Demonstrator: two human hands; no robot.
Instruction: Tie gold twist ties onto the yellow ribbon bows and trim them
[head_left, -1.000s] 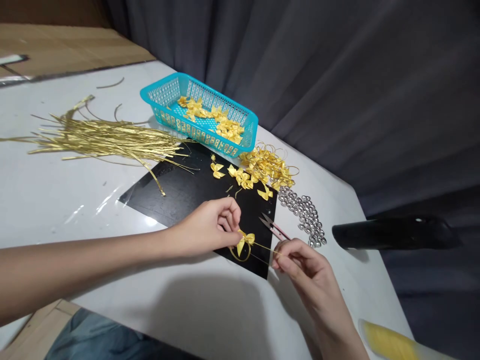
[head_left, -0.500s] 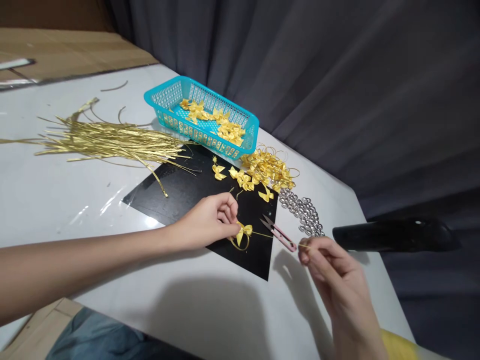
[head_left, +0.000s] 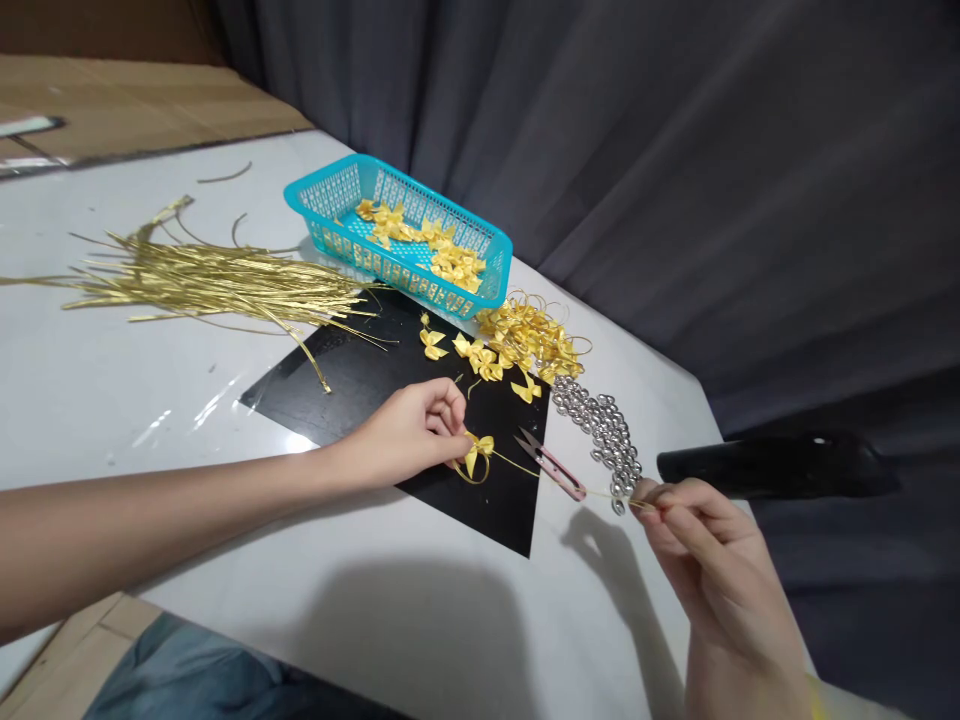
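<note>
Over the black mat (head_left: 360, 395), my left hand (head_left: 420, 430) pinches a yellow ribbon bow (head_left: 478, 455) that has a loop of gold cord (head_left: 474, 482) hanging below it. From the bow a thin gold cord (head_left: 517, 466) runs right, stretched across to my right hand (head_left: 712, 550), whose thumb and fingers are closed on its end. Beneath that line lies a pair of thread snips (head_left: 555, 470) with pink handles, blades apart. Several loose yellow bows (head_left: 480, 358) rest on the mat's far part.
A blue plastic basket (head_left: 405, 275) holding yellow bows stands at the back. Left of it lies a bundle of gold cords (head_left: 225, 280). Looped bows (head_left: 536, 335) and silver beads (head_left: 600, 425) are heaped on the right. A black object (head_left: 772, 467) juts over the table's right edge.
My right hand has moved right and slightly down, drawing the cord out longer from the bow. My left hand still pinches the bow in nearly the same place.
</note>
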